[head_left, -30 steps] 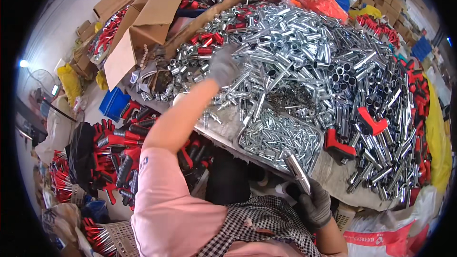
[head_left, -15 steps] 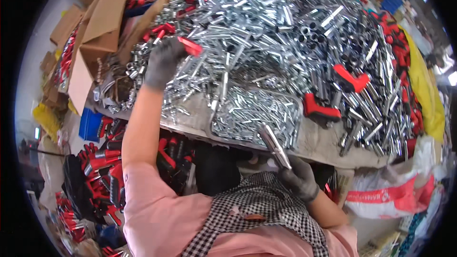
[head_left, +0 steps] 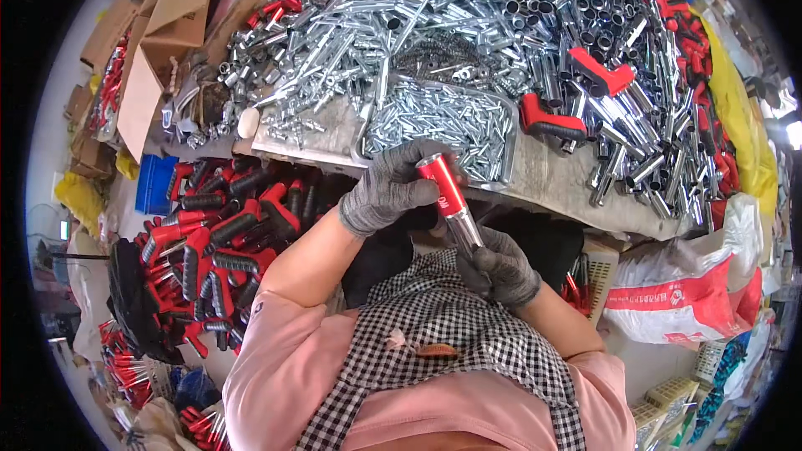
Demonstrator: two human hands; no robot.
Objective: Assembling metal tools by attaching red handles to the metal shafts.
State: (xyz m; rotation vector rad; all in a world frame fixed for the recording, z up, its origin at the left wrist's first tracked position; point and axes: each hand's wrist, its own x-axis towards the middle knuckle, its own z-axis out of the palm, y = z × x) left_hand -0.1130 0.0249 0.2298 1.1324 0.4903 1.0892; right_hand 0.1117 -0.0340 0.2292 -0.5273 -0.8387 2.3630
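In front of my chest, my left hand (head_left: 393, 185) in a grey glove grips a red cylindrical sleeve (head_left: 444, 187). The sleeve sits on the upper end of a shiny metal tube (head_left: 464, 232); how far the tube goes inside it cannot be seen. Around the tube's lower end, my gloved right hand (head_left: 499, 269) is closed. Just beyond both hands lies a tray (head_left: 511, 150) filled with small metal pins. To its right, a red-and-black pistol-shaped handle (head_left: 551, 119) and another red handle (head_left: 601, 73) rest by the heap of chrome tubes.
A large pile of metal tubes (head_left: 451, 12) covers the bench (head_left: 551, 175). Below left, many red-and-black handles (head_left: 221, 250) are heaped near a blue bin (head_left: 154, 185). A cardboard box (head_left: 138, 108) stands far left, a white-and-red sack (head_left: 668, 296) at right.
My left hand has come back from the pile at the far left, bringing the red sleeve onto the tube's end. My right hand has moved slightly up and left with the tube.
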